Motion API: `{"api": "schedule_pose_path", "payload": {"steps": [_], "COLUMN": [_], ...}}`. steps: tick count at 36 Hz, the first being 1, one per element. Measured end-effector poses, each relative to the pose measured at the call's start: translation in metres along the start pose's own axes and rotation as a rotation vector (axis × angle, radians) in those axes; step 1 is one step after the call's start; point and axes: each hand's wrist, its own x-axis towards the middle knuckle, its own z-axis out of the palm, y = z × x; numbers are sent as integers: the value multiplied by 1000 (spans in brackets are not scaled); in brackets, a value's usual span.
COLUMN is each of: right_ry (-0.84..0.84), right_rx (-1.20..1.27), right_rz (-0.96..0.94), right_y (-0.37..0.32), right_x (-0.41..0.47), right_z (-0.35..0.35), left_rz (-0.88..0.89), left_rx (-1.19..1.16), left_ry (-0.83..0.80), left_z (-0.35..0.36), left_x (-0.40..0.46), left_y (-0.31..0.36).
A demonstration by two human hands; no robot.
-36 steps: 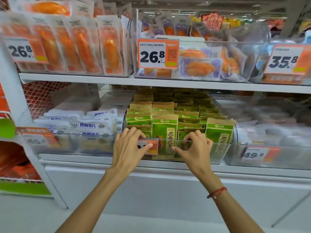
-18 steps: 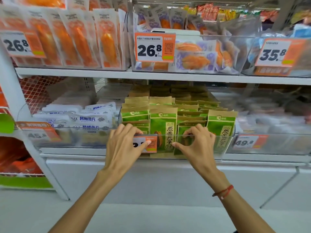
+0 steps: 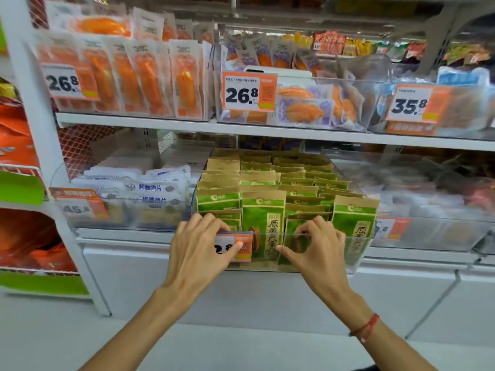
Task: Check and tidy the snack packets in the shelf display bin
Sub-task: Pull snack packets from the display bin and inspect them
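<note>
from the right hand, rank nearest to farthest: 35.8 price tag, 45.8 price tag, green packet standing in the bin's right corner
From the right hand:
1. Green packet, just to its right in the clear bin.
2. 35.8 price tag, shelf above, right.
3. 45.8 price tag, far left, same shelf.

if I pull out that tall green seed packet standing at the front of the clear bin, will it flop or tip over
The green packet looks like a kraft paper pouch with a flat top, so it should hold its shape rather than droop. It stands taller than its neighbours and leans on them, so freed it may well tip. It is probably light for its size.
</note>
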Motion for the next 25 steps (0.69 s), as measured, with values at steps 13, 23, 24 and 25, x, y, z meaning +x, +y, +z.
{"api": "schedule_pose_path", "payload": {"steps": [13, 23, 24, 25], "right_ry": [171, 90, 77, 66], "right_rx": [-163, -10, -25, -37], "right_rz": [-228, -367, -369, -362], "right_y": [-37, -82, -83, -83], "right_x": [15, 29, 30, 31], "right_z": [-10, 9, 11, 12], "left_rz": [-122, -349, -341, -334], "left_rx": [-285, -465, -472, -470], "left_ry": [4, -71, -58, -49], "left_z": [-24, -26, -27, -27], "left_x": [-4, 7, 8, 7], "left_y": [-8, -36, -37, -39]}}
